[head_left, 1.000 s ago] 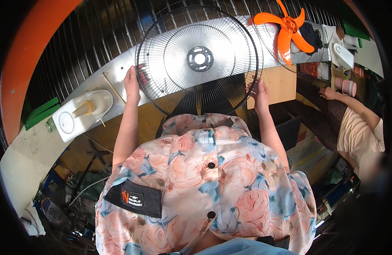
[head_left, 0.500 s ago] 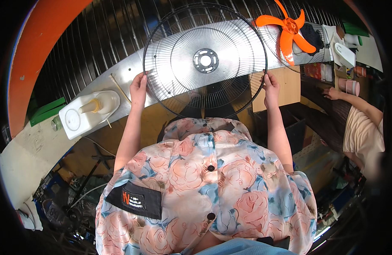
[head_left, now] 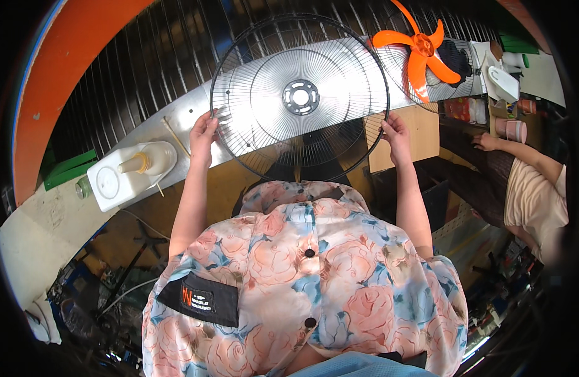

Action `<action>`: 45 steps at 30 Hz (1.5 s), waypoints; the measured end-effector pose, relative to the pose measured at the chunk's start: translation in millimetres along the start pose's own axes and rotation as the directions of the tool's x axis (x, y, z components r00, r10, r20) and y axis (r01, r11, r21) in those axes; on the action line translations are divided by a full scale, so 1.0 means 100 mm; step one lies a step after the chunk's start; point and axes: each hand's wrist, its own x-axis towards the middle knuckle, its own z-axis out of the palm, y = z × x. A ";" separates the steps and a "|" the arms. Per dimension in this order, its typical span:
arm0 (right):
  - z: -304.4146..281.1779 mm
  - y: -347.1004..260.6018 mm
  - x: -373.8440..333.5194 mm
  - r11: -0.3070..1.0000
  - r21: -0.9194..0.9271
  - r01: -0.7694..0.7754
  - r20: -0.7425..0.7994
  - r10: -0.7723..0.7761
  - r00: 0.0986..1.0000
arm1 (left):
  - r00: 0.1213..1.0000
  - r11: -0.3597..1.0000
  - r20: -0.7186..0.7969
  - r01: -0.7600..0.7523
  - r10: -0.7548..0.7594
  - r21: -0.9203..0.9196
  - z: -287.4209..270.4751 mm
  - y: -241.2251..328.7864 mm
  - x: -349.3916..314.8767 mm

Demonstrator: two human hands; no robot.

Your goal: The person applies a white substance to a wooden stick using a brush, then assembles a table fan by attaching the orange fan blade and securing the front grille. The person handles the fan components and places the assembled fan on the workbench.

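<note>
- Grille (head_left: 289, 95), round and black, is sitting over the silver bench (head_left: 195, 103), its 6 o'clock edge reaching toward the person's lap.
- Left hand (head_left: 203, 135) is grasping its rim just below 9 o'clock, fingers curling in.
- Right hand (head_left: 397, 135) is pinching the rim just below 3 o'clock.
- Orange blade (head_left: 422, 45) is lying toward 2 o'clock from the hub.
- Bottle (head_left: 159, 158) is resting toward 8 o'clock, beside a white box (head_left: 107, 188).
- Another person (head_left: 531, 188) is sitting toward 4 o'clock.
</note>
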 end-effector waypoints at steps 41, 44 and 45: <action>0.17 -0.29 -0.72 0.955 0.116 -0.273 0.121 0.260 0.958 | 0.929 0.934 0.100 0.356 -0.355 0.013 0.08 0.31 -0.62; 0.19 -0.25 -0.83 0.947 0.158 -0.278 0.209 0.243 0.947 | 0.927 0.932 0.116 0.346 -0.357 0.109 0.12 0.32 -0.75; 0.20 -0.23 -0.83 0.944 0.169 -0.284 0.173 0.255 0.951 | 0.940 0.942 0.112 0.304 -0.321 0.144 0.13 0.32 -0.78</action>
